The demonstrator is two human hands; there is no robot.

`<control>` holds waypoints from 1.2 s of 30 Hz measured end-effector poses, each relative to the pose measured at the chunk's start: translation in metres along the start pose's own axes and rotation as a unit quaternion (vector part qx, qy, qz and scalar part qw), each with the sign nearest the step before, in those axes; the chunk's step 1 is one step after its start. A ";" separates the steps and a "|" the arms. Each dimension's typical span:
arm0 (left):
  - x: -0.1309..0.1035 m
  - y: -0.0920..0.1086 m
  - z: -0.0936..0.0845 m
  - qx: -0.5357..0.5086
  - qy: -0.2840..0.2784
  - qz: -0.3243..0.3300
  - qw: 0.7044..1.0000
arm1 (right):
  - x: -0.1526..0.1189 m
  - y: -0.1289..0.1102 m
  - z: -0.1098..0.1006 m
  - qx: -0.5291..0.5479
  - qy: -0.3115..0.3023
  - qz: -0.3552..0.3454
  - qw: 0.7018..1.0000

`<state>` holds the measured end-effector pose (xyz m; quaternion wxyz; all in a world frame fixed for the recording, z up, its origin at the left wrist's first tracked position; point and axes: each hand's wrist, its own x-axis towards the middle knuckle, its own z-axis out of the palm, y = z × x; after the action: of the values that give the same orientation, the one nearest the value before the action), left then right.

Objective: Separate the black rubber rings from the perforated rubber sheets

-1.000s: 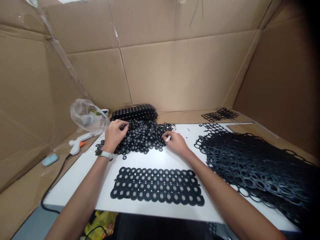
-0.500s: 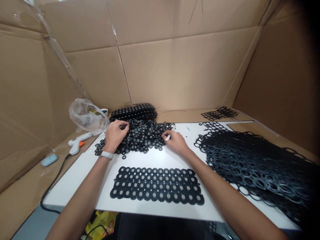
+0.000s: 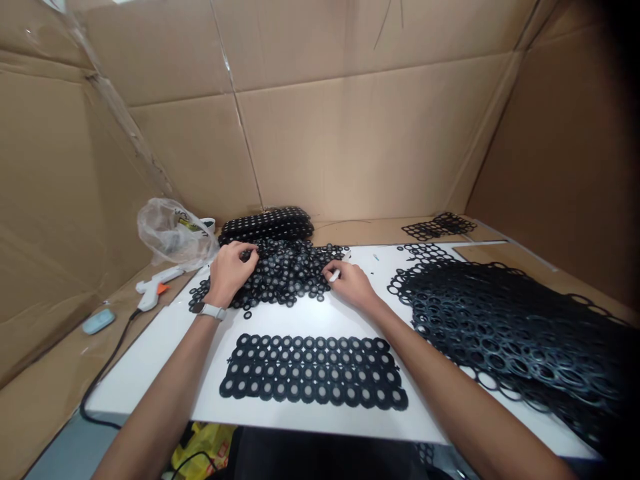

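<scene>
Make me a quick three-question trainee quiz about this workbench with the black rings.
1. True or false: the left hand rests on the pile of loose black rings.
2. What lies left of the white board: A glue gun, B scissors, C hammer?
3. Fill in: the right hand pinches a small ___ piece.

Key: 1 true; 2 A; 3 white.

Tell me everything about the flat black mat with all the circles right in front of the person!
The mat is a flat black strip made of many small round rings joined side by side in about four rows, each ring with a pale grey middle. It looks like thin rubber or plastic. It lies flat on the white board, near its front edge, long side running left to right, between the person's forearms. Neither hand touches it, and it sits apart from the loose ring pile behind it.
</scene>
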<state>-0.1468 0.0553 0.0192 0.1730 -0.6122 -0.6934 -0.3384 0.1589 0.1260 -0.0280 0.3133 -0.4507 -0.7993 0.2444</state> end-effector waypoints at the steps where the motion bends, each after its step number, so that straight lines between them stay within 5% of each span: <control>1: 0.001 -0.001 0.000 -0.007 -0.006 0.011 1.000 | 0.000 0.000 0.000 0.001 0.000 -0.002 1.000; 12: 0.000 -0.009 0.004 -0.015 -0.067 0.088 0.994 | 0.002 0.004 0.002 -0.004 0.003 -0.005 1.000; 36: 0.000 -0.016 0.006 -0.015 -0.039 0.088 0.995 | 0.001 0.002 0.001 -0.007 0.001 0.007 1.000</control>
<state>-0.1613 0.0595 0.0108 0.1656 -0.6860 -0.6378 -0.3085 0.1587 0.1280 -0.0302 0.3092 -0.4586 -0.7977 0.2405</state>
